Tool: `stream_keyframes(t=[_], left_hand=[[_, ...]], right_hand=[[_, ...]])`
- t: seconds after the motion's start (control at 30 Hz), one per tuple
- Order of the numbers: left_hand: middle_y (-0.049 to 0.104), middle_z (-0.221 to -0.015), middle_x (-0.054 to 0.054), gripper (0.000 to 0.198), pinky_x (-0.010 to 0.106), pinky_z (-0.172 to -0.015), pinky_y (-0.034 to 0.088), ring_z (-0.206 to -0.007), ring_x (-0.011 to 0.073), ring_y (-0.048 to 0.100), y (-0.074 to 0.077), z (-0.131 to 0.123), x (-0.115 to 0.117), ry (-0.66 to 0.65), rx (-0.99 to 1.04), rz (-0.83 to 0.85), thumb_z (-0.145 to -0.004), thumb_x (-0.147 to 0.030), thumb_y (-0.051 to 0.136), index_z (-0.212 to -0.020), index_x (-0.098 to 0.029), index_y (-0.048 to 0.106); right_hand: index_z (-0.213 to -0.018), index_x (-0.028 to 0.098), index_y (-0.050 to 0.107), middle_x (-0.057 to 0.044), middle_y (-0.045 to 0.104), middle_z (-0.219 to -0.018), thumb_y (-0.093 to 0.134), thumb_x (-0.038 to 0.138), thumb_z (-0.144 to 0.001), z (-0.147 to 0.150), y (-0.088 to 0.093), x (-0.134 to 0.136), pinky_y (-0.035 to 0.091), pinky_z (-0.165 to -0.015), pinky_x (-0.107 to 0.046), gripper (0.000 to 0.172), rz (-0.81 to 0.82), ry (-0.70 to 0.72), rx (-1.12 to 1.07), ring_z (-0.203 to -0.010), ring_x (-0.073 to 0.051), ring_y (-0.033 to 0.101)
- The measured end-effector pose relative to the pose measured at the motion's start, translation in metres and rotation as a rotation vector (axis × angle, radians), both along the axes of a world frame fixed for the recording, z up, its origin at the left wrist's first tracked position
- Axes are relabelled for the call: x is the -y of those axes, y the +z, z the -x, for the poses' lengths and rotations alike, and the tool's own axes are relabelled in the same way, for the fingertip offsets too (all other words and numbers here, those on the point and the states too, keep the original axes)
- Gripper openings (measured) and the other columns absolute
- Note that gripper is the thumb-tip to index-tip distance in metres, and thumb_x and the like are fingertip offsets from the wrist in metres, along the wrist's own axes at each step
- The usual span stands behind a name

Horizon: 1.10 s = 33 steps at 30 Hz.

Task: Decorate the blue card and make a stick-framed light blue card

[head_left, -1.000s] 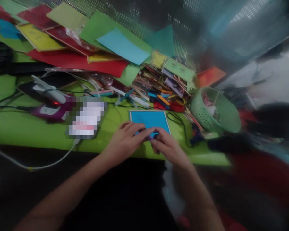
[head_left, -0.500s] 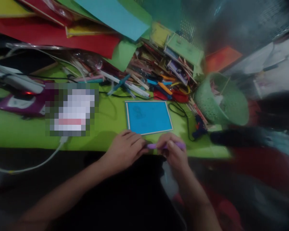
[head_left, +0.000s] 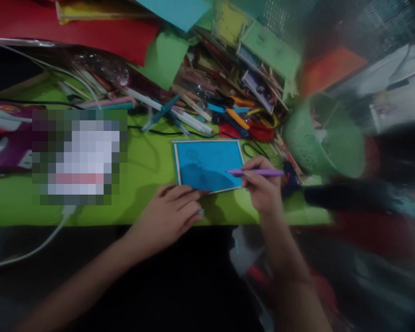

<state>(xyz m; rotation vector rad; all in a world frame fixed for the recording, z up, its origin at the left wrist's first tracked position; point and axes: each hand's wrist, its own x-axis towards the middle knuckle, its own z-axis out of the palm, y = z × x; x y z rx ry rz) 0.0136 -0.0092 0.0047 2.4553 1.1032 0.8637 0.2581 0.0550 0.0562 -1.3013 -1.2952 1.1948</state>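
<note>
My right hand is closed around a slim purple pen. It is held above the right side of a small blue panel with pale stick edging, its point aimed left. Whether the tip touches the surface I cannot tell. Faint dark drawn marks show at the panel's upper left. My left hand rests at the lower left edge of the panel, some fingers reaching onto its border. Thumb and index finger are pinched together, with a small greyish spot at their tips that is too blurred to name.
A pixelated bright device with a white cable lies left on the green tabletop. Behind the panel are piled pens, sticks and orange-handled pliers. A green basket stands to the right.
My hands have moved apart from the table's front edge. The right hand brought the pen up and right, over the panel; the left hand shifted slightly left against its lower border.
</note>
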Motion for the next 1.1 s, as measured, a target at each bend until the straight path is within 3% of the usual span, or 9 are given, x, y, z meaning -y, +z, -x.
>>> stream_keyframes(t=[0.3,0.6,0.87,1.1], left_hand=[[0.077,-0.133,0.003,0.027,0.048,-0.099,0.044,-0.115,0.0288,0.066,0.002,0.001,0.000,-0.022,-0.075,0.049,-0.109,-0.032,0.047,-0.100,-0.025,0.072],[0.078,-0.131,0.002,0.027,0.046,-0.091,0.043,-0.108,0.0287,0.067,0.006,0.002,-0.004,-0.033,-0.041,0.037,-0.109,-0.029,0.047,-0.092,-0.024,0.068],[0.078,-0.131,0.003,0.027,0.045,-0.095,0.045,-0.111,0.0277,0.066,0.003,0.003,-0.001,-0.027,-0.016,0.137,-0.107,-0.032,0.049,-0.094,-0.026,0.072],[0.077,-0.134,-0.001,0.031,0.047,-0.089,0.043,-0.108,0.0287,0.066,0.004,0.003,-0.003,-0.031,-0.042,0.058,-0.109,-0.031,0.045,-0.091,-0.025,0.069]], right_hand=[[-0.079,0.025,0.060,0.007,0.059,-0.065,0.078,0.034,-0.079,0.004,-0.024,-0.013,0.043,-0.050,-0.025,0.020,0.064,0.048,0.100,-0.051,-0.009,0.051],[-0.081,0.024,0.061,0.004,0.062,-0.070,0.073,0.030,-0.085,0.004,-0.024,-0.007,0.044,-0.059,-0.028,0.014,0.008,0.088,0.252,-0.063,-0.013,0.057],[-0.082,0.024,0.060,0.004,0.062,-0.070,0.073,0.029,-0.086,0.004,-0.024,-0.006,0.046,-0.060,-0.029,0.015,-0.003,0.103,0.303,-0.063,-0.013,0.057],[-0.080,0.024,0.059,0.005,0.061,-0.069,0.073,0.027,-0.084,0.006,-0.021,-0.006,0.045,-0.057,-0.027,0.014,-0.025,0.068,0.352,-0.061,-0.012,0.057]])
